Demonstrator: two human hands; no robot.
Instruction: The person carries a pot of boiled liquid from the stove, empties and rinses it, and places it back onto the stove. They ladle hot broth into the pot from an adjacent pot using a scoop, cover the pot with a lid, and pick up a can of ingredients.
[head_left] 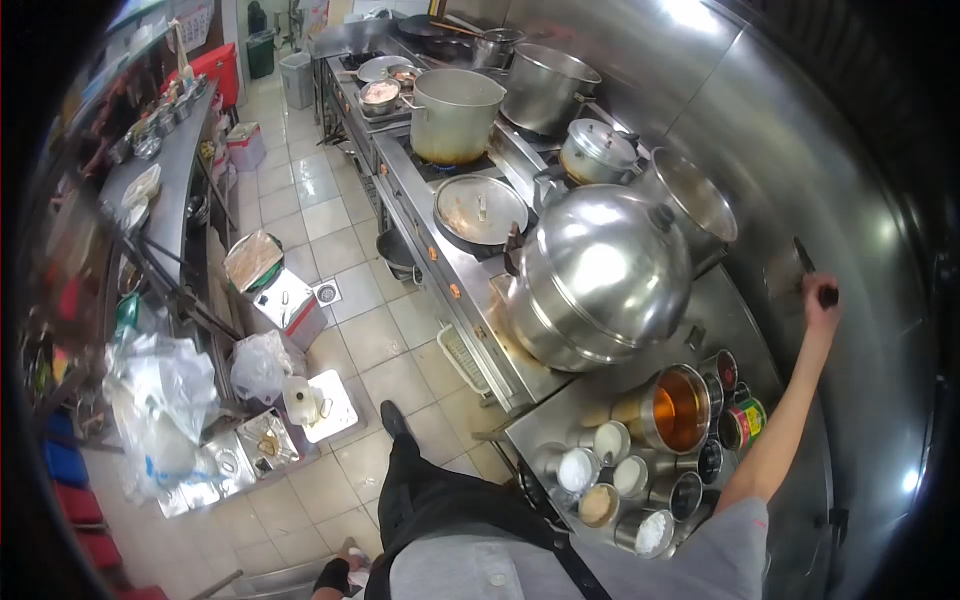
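Observation:
My right hand (pixel 822 306) is stretched out to the steel wall on the right. Its fingers are closed around the dark handle (pixel 828 296) of a tool, and a dark narrow part (pixel 803 254) shows just above the fist. Reflections on the wall hide the tool's exact shape. My left hand (pixel 351 560) hangs low beside my dark apron, with a black band at the wrist; its fingers are too small and partly covered to read. Below my right arm stand a pot of amber liquid (pixel 681 408), a labelled can (pixel 742 424) and several seasoning containers (pixel 577 470).
A big domed steel pot (pixel 600 290) stands on the stove, near a lidded pan (pixel 481 212), a tall stockpot (pixel 455 115) and a pressure cooker (pixel 597 150). Across the tiled floor (pixel 367 340) are plastic bags (pixel 160 400), a white lid (pixel 328 405) and a long counter (pixel 165 165).

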